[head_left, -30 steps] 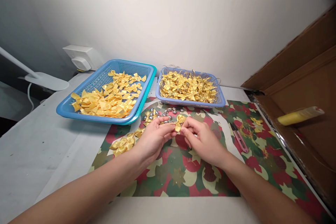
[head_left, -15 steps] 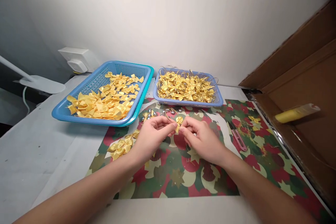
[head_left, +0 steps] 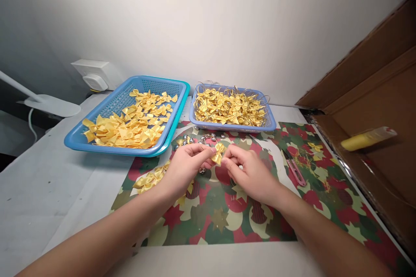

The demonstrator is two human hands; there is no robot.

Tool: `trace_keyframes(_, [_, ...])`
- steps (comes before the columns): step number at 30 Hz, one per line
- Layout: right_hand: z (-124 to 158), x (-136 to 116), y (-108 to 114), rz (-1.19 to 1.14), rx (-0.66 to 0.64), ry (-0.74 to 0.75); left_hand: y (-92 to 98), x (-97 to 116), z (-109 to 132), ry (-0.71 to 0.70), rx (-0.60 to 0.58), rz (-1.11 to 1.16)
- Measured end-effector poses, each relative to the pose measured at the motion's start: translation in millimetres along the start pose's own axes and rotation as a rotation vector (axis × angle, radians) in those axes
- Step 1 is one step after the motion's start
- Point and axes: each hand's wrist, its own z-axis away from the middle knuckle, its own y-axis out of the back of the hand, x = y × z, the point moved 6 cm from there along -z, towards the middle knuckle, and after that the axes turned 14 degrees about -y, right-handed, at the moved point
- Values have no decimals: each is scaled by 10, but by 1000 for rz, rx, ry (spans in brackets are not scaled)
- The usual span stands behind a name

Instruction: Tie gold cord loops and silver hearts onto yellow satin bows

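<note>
A small yellow ribbon bow (head_left: 219,153) is up between my two hands, over the middle of the patterned mat. The thumb and fingers of my left hand (head_left: 186,166) pinch its left side. My right hand (head_left: 248,173) is closed in a pinch, its fingertips at the bow's right edge. A small pale, shiny bit shows among the right fingers, too small to name. Just behind the hands lie several silver bells (head_left: 208,137). Beside my left wrist is a pile of yellow bows (head_left: 152,178), partly covered by the hand.
A blue basket (head_left: 74,139) of yellow bows, nested in a teal one, stands back left. Bows with looped golden bands fill a lilac basket (head_left: 232,128). A pink cutter (head_left: 296,171) lies right, near thread scraps. Cardboard (head_left: 373,82) borders the right side; a lamp base (head_left: 53,106) stands left.
The bow has turned and now shows its face more fully between the fingertips. The thin golden loop that stood above it is much less visible. Both hands stay nearly in place.
</note>
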Motion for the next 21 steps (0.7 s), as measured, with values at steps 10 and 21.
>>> trace_keyframes(10, [0, 26, -7, -55, 30, -21, -28, 0, 14, 51, 40, 100])
trace_keyframes(21, [-13, 33, -13, -42, 40, -15, 5, -7, 1, 2, 37, 33])
